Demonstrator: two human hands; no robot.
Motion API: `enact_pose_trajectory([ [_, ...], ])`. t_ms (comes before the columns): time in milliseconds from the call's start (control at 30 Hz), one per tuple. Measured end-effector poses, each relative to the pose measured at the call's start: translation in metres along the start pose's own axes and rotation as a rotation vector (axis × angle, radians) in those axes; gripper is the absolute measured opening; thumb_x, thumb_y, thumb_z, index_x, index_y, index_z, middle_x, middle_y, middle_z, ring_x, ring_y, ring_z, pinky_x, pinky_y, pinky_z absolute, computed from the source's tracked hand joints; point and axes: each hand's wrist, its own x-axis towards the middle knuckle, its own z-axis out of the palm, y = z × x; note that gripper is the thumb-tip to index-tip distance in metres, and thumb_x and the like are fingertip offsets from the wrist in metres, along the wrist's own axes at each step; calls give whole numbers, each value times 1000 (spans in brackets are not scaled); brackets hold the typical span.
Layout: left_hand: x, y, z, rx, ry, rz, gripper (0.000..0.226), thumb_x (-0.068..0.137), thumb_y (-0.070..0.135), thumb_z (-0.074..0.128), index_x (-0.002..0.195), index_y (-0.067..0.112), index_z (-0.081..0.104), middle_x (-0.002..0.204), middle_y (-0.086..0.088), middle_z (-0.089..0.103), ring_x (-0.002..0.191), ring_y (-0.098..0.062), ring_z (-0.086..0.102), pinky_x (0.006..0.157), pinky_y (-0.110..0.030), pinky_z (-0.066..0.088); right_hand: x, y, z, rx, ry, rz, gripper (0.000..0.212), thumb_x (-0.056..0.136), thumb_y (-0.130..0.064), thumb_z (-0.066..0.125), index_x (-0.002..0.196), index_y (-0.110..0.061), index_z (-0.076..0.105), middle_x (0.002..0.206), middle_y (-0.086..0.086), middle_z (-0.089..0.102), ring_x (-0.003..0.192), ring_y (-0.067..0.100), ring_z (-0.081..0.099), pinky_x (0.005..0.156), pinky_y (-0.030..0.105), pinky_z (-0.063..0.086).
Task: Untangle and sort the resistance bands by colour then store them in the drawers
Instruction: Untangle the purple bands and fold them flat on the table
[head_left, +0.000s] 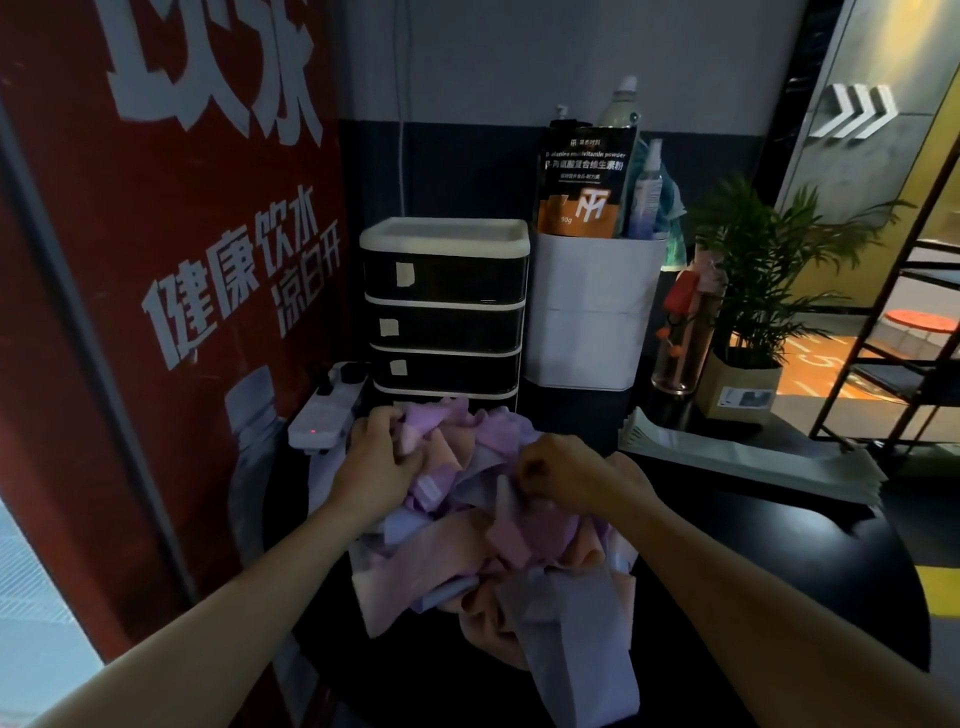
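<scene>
A tangled heap of resistance bands (488, 545) in purple, pink, peach and pale lilac lies on the dark round table (779, 571). My left hand (376, 460) is closed on a pink and purple fold at the heap's upper left. At the heap's top, my right hand (569, 480) pinches a pale strip. Behind the heap stands a black drawer unit (444, 312) with a white top and small white labels; its drawers are shut and the lowest one is partly hidden by the bands.
A white power strip (324, 410) lies left of the drawers by the red wall poster. A white bin (592, 312) with a pouch and bottles stands to the right, then a pink bottle (680, 338), a potted plant (753, 291) and a paper stack (748, 452).
</scene>
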Motion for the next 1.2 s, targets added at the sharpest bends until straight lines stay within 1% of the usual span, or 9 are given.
enact_pose_trajectory([
  [200, 1, 19, 3, 57, -16, 85, 41, 90, 25, 58, 128, 14, 47, 126, -10, 45, 110, -25, 51, 86, -31, 42, -3, 1, -45, 289, 476, 67, 12, 85, -4, 58, 84, -5, 70, 84, 9, 68, 77, 18, 60, 63, 17, 42],
  [400, 10, 40, 10, 34, 2, 106, 46, 91, 25, 58, 133, 10, 45, 135, -11, 35, 115, -26, 49, 89, -20, 33, -1, -7, -106, 385, 719, 78, 14, 91, -1, 48, 87, -7, 60, 85, -1, 59, 81, 15, 56, 66, 24, 45],
  [500, 16, 68, 9, -30, 0, 162, 46, 92, 33, 55, 130, 8, 47, 133, -13, 40, 102, -18, 52, 85, -20, 37, 2, -13, -130, 424, 776, 67, 13, 92, -3, 48, 87, -12, 56, 83, -2, 58, 80, 15, 55, 63, 23, 44],
  [600, 18, 95, 8, -208, -99, 350, 38, 83, 41, 63, 103, 9, 59, 103, -6, 58, 80, -5, 56, 77, -28, 49, 4, -19, -146, 454, 833, 49, 11, 93, -6, 47, 89, -10, 57, 87, 3, 58, 79, 16, 54, 62, 20, 42],
  [667, 20, 109, 11, -232, -178, 408, 39, 77, 38, 70, 105, 14, 56, 99, 1, 56, 90, 3, 57, 77, -18, 47, 5, -22, -156, 509, 855, 41, 11, 94, -7, 48, 90, -9, 58, 89, 4, 59, 82, 17, 56, 68, 24, 44],
  [800, 35, 122, 25, -164, -204, 388, 56, 76, 23, 76, 122, 10, 47, 116, -1, 52, 106, -12, 50, 81, -19, 39, 1, -23, -172, 655, 893, 52, 8, 94, -11, 52, 89, -12, 58, 90, 5, 63, 83, 16, 59, 75, 28, 48],
  [933, 49, 144, 35, -187, -141, 473, 11, 85, 13, 67, 84, 16, 56, 82, 0, 61, 79, -15, 58, 77, -31, 46, -13, -12, -188, 664, 961, 40, 10, 93, -6, 51, 89, -7, 61, 80, -2, 61, 74, 8, 56, 69, 20, 46],
  [1033, 55, 164, 32, -324, -154, 446, 27, 92, 10, 56, 70, 23, 46, 67, 7, 50, 63, -6, 46, 64, -22, 38, -26, 9, -197, 681, 1017, 80, 12, 93, -3, 50, 89, -6, 61, 77, -4, 58, 71, 5, 53, 67, 19, 45],
  [1200, 53, 181, 30, -686, -190, 206, 25, 96, 10, 43, 72, 17, 46, 70, 0, 46, 65, -12, 44, 58, -24, 35, -48, 43, -181, 854, 954, 219, 21, 94, -4, 48, 75, -10, 56, 68, 3, 52, 58, 13, 46, 46, 17, 39],
])
